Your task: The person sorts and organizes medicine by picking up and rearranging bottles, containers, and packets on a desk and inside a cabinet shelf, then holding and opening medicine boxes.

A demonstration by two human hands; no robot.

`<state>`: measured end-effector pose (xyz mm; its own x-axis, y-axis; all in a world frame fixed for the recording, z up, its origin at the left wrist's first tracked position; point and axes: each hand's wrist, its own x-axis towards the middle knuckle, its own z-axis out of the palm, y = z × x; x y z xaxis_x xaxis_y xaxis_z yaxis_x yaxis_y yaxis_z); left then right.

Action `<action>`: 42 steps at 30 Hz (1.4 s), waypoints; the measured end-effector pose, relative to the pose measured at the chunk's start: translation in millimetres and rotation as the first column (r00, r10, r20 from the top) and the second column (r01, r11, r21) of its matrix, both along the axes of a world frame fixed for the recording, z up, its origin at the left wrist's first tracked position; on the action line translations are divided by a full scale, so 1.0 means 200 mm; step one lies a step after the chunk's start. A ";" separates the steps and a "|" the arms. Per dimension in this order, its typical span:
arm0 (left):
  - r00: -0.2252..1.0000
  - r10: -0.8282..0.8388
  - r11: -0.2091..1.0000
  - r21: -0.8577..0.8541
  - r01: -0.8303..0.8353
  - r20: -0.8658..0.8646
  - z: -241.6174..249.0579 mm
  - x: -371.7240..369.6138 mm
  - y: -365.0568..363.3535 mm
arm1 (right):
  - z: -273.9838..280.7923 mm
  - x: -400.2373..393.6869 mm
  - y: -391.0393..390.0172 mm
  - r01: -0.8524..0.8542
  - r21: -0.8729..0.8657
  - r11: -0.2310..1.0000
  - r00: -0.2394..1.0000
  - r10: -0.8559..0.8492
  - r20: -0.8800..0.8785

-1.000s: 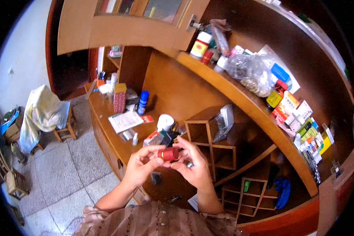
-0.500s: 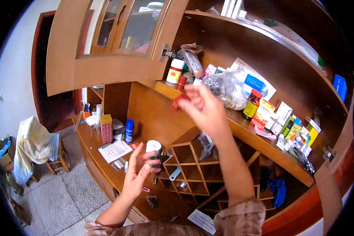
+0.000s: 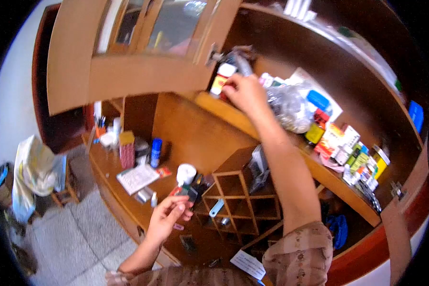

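Observation:
My right hand (image 3: 243, 93) is raised to the wooden shelf (image 3: 271, 138). Its fingers are closed at the shelf's left end, right beside a white bottle with a yellow label (image 3: 221, 82). A bit of red shows under the fingertips, the small red bottle (image 3: 225, 97), blurred by motion. My left hand (image 3: 168, 218) hangs low over the front edge of the desk (image 3: 128, 200). It holds nothing, with its fingers loosely apart, just in front of small packets (image 3: 186, 193).
A clear plastic bag (image 3: 287, 107) and several medicine boxes and bottles (image 3: 348, 143) crowd the shelf. A wooden cubby rack (image 3: 240, 200), a white jar (image 3: 186, 172), a blue can (image 3: 156, 151) and a leaflet (image 3: 137, 177) sit on the desk. An open cabinet door (image 3: 128, 57) hangs above.
My right hand rose from chest height with the red bottle and reached the shelf's left end. My left hand let go and dropped towards the desk edge.

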<state>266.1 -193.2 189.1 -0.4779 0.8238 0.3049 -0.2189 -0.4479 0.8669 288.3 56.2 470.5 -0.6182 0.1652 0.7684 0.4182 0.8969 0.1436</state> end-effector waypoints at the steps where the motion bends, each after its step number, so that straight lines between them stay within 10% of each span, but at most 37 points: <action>1: 1.000 0.003 0.997 -0.083 -0.002 0.001 -0.01 -0.01 -0.02 | 0.00 0.01 0.01 -0.034 0.017 0.999 0.999 0.035 -0.022; 24: 0.964 -0.092 0.912 -0.368 0.182 0.248 -0.68 0.16 -0.22 | -0.05 0.03 -0.07 -0.005 0.370 0.929 0.999 -0.010 0.039; 28: 0.997 -0.047 0.878 -0.474 0.067 0.054 -0.79 0.06 -0.21 | -0.02 0.15 -0.12 -0.255 0.522 0.814 0.963 0.261 0.063; 34: 0.963 0.237 0.821 -0.504 -0.268 -0.126 -0.98 -0.06 -0.14 | 0.00 0.36 -0.06 -0.121 0.545 0.830 0.992 0.092 0.081; 42: 0.702 0.163 0.682 -0.435 -0.588 -0.694 -1.01 -0.26 0.18 | -0.07 0.34 -0.05 0.070 0.711 0.700 0.988 -0.149 0.049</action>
<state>213.7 -157.4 -12.7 -0.6968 0.7017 0.1487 0.4589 0.2768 0.8443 355.7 45.8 455.7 -0.7068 -0.3290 0.6262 0.4560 0.4648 0.7589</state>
